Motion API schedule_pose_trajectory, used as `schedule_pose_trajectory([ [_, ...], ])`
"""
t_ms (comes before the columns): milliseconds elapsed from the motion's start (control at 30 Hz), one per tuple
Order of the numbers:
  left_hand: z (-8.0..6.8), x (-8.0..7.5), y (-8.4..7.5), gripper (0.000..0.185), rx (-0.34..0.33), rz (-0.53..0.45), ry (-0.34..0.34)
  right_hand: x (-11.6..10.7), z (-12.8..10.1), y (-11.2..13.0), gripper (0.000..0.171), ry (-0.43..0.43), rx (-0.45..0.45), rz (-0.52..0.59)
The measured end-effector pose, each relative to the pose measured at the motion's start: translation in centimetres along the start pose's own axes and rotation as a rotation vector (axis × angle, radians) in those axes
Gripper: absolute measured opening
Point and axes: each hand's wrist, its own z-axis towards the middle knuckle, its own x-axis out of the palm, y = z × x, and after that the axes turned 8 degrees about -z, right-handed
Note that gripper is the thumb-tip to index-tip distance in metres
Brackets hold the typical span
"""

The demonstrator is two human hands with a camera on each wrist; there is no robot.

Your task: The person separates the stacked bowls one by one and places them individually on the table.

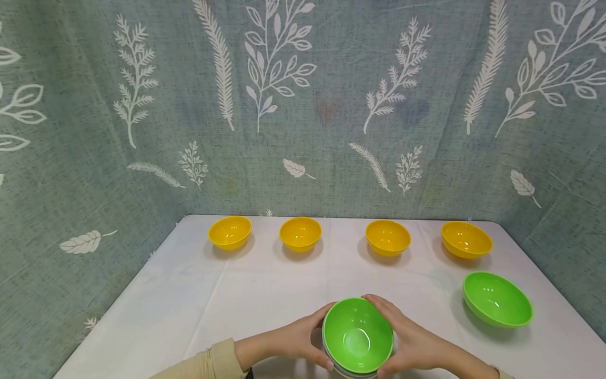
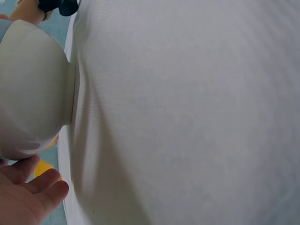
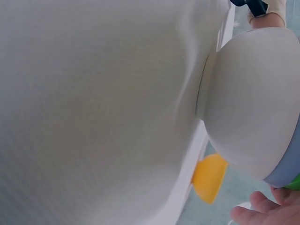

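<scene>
Fingers of both hands curl around a stack of bowls (image 1: 357, 339) at the near edge of the table (image 1: 246, 295): I see my left hand (image 1: 295, 337) cupping its left side and my right hand (image 1: 409, 339) its right. A green bowl sits on top; the wrist views show a white bowl (image 2: 30, 89) at the bottom, foot on the white cloth. Farther right lies a lone green bowl (image 1: 497, 299). Four yellow bowls (image 1: 300, 233) line the far edge, before a leaf-patterned backdrop (image 1: 303, 105).

Stack (image 1: 357, 337) bottom cut off (head view); lower bowls mostly hidden.
</scene>
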Motion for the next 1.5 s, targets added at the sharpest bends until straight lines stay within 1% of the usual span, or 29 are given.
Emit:
schedule_pose_trajectory([
  [267,0.1,-0.1,0.0,0.098,0.004,0.01,0.005,0.0,-0.1,0.1,0.111,-0.049,-0.004,-0.044],
  [533,0.1,-0.1,0.1,0.099,0.006,0.016,-0.003,-0.1,0.0,0.0,0.108,-0.061,-0.002,-0.024],
  [700,0.1,-0.1,0.0,0.099,0.01,0.007,0.01,-0.1,0.0,0.0,0.109,-0.08,-0.003,-0.041],
  [900,0.1,-0.2,0.1,0.099,0.026,0.011,0.02,-0.3,-0.1,0.1,0.111,-0.099,-0.003,-0.032],
  [1000,0.1,-0.2,0.1,0.1,0.036,-0.003,0.031,-0.8,-0.1,0.4,0.11,-0.099,0.006,-0.014],
  [1100,0.2,-0.3,0.1,0.101,0.042,-0.036,0.046,-1.6,-0.2,0.7,0.109,-0.107,0.009,0.01],
  [1200,0.3,-0.3,0.1,0.1,0.052,-0.045,0.054,-2.5,-0.4,1.0,0.108,-0.146,-0.012,0.017],
  [1333,0.3,-0.4,0.1,0.099,0.046,-0.036,0.053,-3.7,-0.4,0.8,0.108,-0.225,-0.068,-0.03],
  [1400,0.2,-0.4,0.1,0.098,0.032,-0.049,0.056,-4.2,-0.4,0.7,0.11,-0.256,-0.067,-0.051],
  [1500,0.1,-0.5,0.1,0.098,0.011,-0.059,0.059,-4.9,-0.5,0.5,0.109,-0.283,-0.031,-0.029],
])
